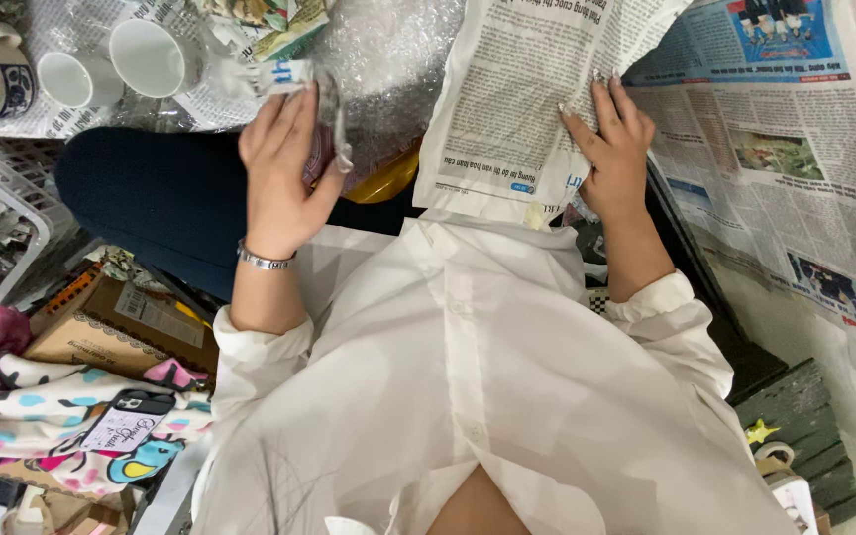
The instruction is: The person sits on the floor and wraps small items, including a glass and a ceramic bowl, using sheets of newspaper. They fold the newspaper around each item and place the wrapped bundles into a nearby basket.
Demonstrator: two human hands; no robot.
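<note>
Head view: we're seated, looking down past our white shirt (468,376); our left hand (284,168) is curled round a small wrapped item (321,149), fingers closed over crumpled newsprint w/ a dark reddish bit showing at the palm, so we can't tell what's inside; it sits up off the lap, just above the dark trouser knee (151,198), near a yellow rim (388,178).

Our right hand (614,149) lies flat, fingers spread, pressing on a loose newspaper sheet (507,99) that hangs over the lap; it pins the sheet rather than pinching it; more newspaper (785,168) is spread on the floor to the right, touching that sheet's edge.

Top left: three cups (146,54) stand on bubble wrap (388,59), well apart from both hands; a white basket (12,198) at left holds wrapped lumps; a cardboard box (101,327) and a patterned cloth (42,406) lie below it.

We judge the step as wrapping, approx. mid-way: one piece is bundled in the left hand, a fresh sheet is held down by the right; the next move calls for a firm grip on the bundle and keeping the sheet flat, w/o tearing.
</note>
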